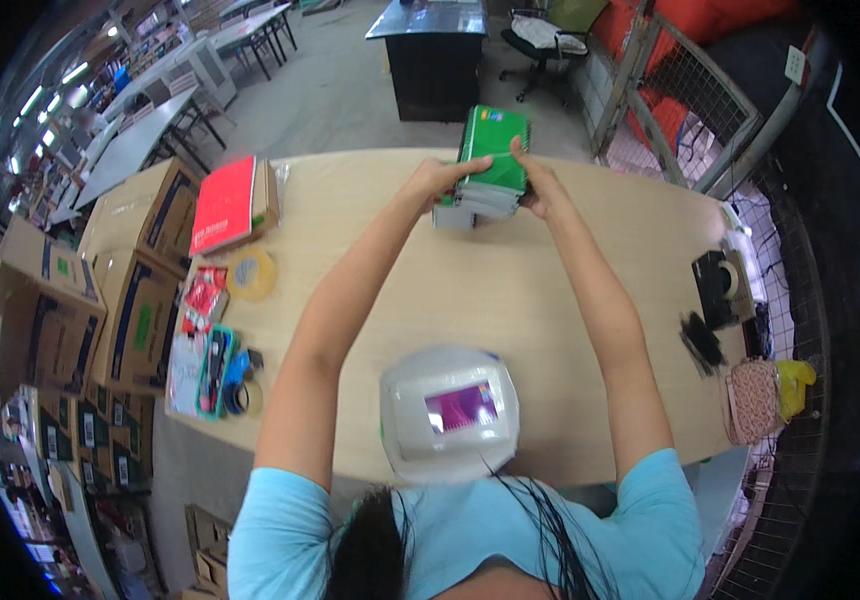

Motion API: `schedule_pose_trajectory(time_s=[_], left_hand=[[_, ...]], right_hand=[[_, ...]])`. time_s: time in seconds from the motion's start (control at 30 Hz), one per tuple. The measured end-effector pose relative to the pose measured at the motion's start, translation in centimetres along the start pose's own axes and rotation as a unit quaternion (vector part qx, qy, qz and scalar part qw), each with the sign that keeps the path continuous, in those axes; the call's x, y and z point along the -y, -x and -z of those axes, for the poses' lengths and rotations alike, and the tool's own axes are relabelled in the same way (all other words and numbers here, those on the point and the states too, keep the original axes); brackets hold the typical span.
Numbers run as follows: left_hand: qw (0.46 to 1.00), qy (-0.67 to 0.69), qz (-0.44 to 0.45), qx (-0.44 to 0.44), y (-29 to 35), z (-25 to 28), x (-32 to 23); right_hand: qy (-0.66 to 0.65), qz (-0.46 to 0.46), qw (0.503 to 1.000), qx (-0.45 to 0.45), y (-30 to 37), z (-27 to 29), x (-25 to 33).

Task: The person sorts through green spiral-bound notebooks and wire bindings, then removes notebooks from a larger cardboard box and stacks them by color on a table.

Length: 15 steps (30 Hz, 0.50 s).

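Observation:
At the far edge of the table, my left hand (440,180) and my right hand (542,182) grip a stack of green-covered spiral notebooks (498,150) from both sides. My thumbs lie on the top cover, while most of the other fingers are hidden behind or under the stack. Just below the left side of the stack a small grey-white block with a green edge (453,216) shows in part. Close to my body lies a white, plastic-wrapped bundle (410,440) with a purple spiral notebook cover (462,408) visible on top.
Along the table's (570,300) left side lie a red notebook (222,205), a tape roll (251,275), red packets (204,298) and a teal tray (214,372) of tools. Cardboard boxes (135,310) stand beyond. At right are a black tape dispenser (715,290) and a pink woven pouch (753,400).

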<state>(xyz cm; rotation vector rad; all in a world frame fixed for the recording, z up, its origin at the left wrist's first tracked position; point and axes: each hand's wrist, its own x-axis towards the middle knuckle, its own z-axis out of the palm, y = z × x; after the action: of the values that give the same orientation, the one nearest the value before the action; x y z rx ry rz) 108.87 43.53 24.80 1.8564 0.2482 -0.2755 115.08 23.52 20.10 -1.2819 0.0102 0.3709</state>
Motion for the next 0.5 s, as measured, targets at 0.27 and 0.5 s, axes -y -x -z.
schedule_pose_trajectory(time_s=[0.27, 0.5], left_hand=[[0.996, 0.049, 0.063, -0.034, -12.1, 4.2, 9.5], [0.99, 0.13, 0.048, -0.007, -14.4, 4.8, 11.5]], right_hand=[[0.051, -0.064, 0.995, -0.065, -10.9, -3.8, -6.9], [0.085, -0.069, 0.992, -0.061, -13.6, -3.7, -8.1]])
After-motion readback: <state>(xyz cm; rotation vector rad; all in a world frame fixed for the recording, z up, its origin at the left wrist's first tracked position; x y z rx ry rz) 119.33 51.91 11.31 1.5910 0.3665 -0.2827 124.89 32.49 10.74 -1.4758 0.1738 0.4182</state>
